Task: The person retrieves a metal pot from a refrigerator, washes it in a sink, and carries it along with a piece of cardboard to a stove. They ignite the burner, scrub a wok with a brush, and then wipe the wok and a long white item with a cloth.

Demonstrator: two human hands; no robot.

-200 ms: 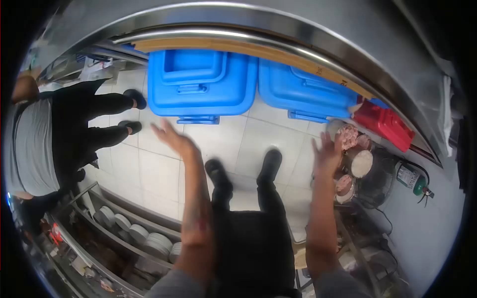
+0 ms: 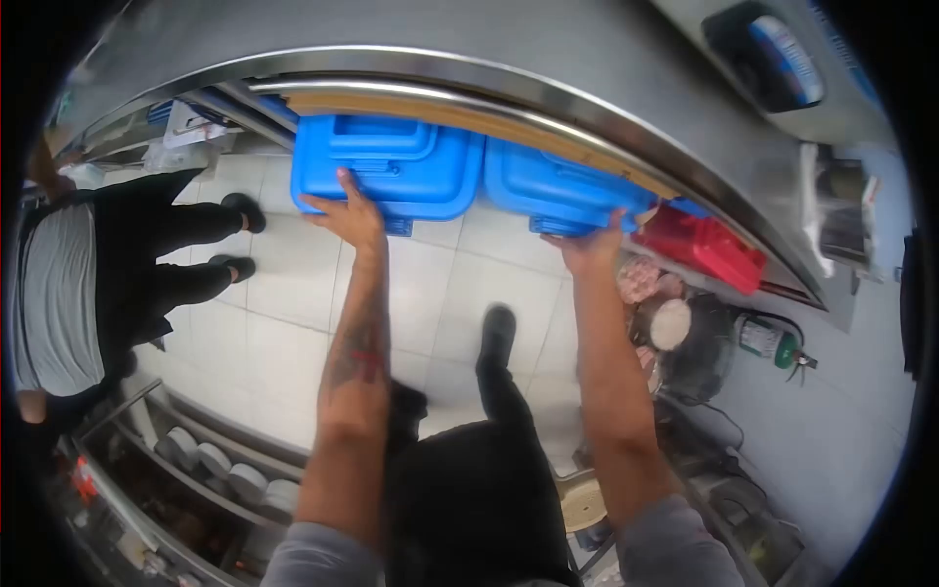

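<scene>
Two blue lidded plastic bins stand side by side on the floor under the steel counter. My left hand [image 2: 350,215] lies at the front edge of the left bin [image 2: 445,181], fingers spread, with one fingertip over the lid near its latch. At the front right corner of the other bin [image 2: 523,186] is my right hand [image 2: 591,250], its thumb and fingers apart. It seems to touch the bin's edge; part of its fingers is hard to make out. Neither hand is closed around anything.
The steel counter [image 2: 469,73] overhangs the bins. To the right are a red container [image 2: 706,249], round containers with pinkish contents [image 2: 641,279] and a fire extinguisher [image 2: 771,340]. Another person [image 2: 59,293] stands at left. Stacked plates [image 2: 215,458] sit on a shelf behind.
Both my hands have moved forward to the front edges of the two blue bins. My view has shifted, and more of the counter's right end shows.
</scene>
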